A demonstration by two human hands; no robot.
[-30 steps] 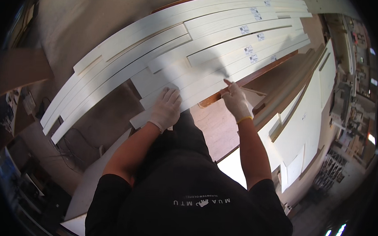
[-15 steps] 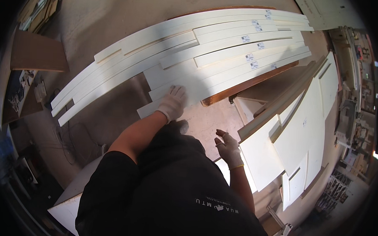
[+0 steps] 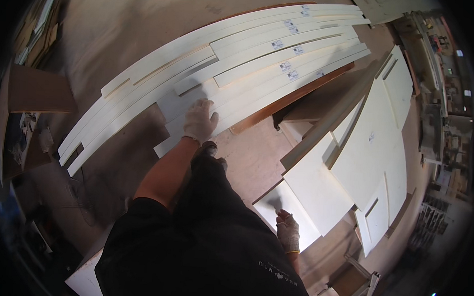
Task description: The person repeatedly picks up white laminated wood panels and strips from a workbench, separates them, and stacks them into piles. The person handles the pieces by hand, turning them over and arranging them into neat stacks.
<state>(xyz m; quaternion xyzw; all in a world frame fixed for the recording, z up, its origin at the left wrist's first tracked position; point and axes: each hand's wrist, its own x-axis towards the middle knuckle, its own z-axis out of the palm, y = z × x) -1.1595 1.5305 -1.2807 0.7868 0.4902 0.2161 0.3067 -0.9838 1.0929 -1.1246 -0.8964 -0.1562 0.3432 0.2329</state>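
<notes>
My left hand (image 3: 200, 119), in a pale work glove, has its fingers stretched out over the near ends of the long white boards (image 3: 260, 99). Its fingertips appear to rest on one board, though contact is hard to tell. My right hand (image 3: 288, 233), gloved with a yellow cuff edge, is above a brightly lit white panel (image 3: 306, 237) and casts a shadow on it. Its fingers are loosely bent, and nothing shows in them. The boards lie side by side with staggered ends, several bearing small printed labels.
Wider white panels (image 3: 367, 138) overlap in a stack on the right. A brown support (image 3: 297, 100) runs under the boards. Left of them stands a brown box-like cabinet (image 3: 41, 92). Cluttered shelves (image 3: 454, 78) line the far right, with a wooden frame (image 3: 355, 283) below.
My view has shifted, and the boards sit further left in it. My left hand has moved slightly left. My right hand has drawn back toward me, over the lit panel, its fingers more bent.
</notes>
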